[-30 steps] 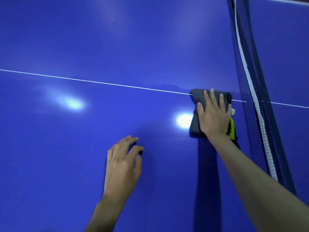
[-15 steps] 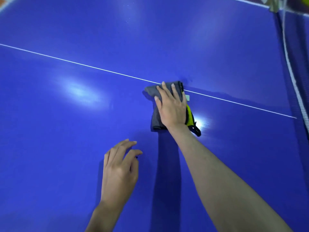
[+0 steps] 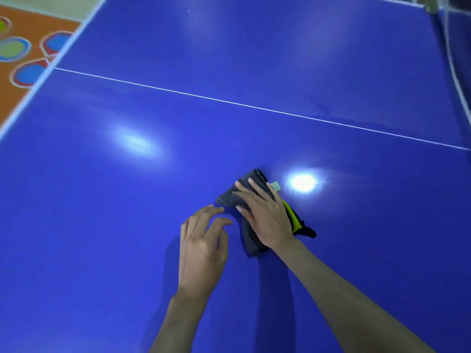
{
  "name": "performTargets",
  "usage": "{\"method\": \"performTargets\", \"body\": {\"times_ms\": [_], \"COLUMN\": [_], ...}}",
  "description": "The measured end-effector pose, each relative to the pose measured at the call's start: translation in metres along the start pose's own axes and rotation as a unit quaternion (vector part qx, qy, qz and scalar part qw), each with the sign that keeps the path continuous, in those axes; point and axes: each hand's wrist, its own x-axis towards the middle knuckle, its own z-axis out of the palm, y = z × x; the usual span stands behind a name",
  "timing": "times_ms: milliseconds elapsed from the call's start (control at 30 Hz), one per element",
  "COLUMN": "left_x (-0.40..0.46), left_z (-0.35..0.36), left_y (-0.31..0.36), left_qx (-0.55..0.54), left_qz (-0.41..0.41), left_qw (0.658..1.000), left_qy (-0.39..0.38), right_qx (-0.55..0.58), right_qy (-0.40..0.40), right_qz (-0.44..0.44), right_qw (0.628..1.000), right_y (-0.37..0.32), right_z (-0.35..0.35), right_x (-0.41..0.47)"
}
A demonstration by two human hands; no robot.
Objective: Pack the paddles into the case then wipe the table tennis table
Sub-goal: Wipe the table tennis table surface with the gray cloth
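- Now, from the head camera, the person leans over the blue table tennis table, and both bare forearms reach forward from the lower edge of the view.
- The right hand lies flat on a folded grey cloth, with the fingers straight and a little spread, pressing the cloth down on the table surface.
- The cloth is directly under this hand; its grey part comes out in front of the fingertips and also below the thumb side, towards the wrist.
- On the outer side of the right hand, a yellow and black part of the cloth comes out, and a small pale tag shows just beside the fingertips.
- The left hand is just beside the right hand, on its inner side. Its fingers are loosely bent and hold nothing; the fingertips are very near the grey edge of the cloth, but I cannot tell if they touch it or the table.
- A thin white line crosses the table well beyond both hands.
- A bright light reflection shines on the surface just past the right hand's fingertips, and a softer one lies far to the left of the left hand.
- Far from the right hand, at the upper right, the net shows partly, blurred.
- Far beyond the left hand, past the table's white edge, an orange floor with coloured circles is visible.
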Motion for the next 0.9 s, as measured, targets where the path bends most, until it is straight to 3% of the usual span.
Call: {"method": "performTargets", "body": {"times_ms": [533, 767, 900], "left_x": [-0.183, -0.267, -0.3], "left_z": [-0.091, -0.142, -0.176], "left_y": [-0.011, -0.009, -0.013], "left_qx": [-0.001, -0.023, -0.023], "left_qz": [0.007, -0.008, -0.004], "left_qw": [1.0, 0.999, 0.997], "left_qy": [-0.01, -0.036, -0.068], "right_qx": [0.019, 0.076, 0.115], "right_qy": [0.0, -0.059, -0.125], "right_qz": [0.023, 0.113, 0.122], "right_qw": [1.0, 0.989, 0.978], "right_y": [-0.179, -0.259, -0.286], "right_z": [0.017, 0.015, -0.002], "right_x": [-0.234, -0.325, -0.347]}}
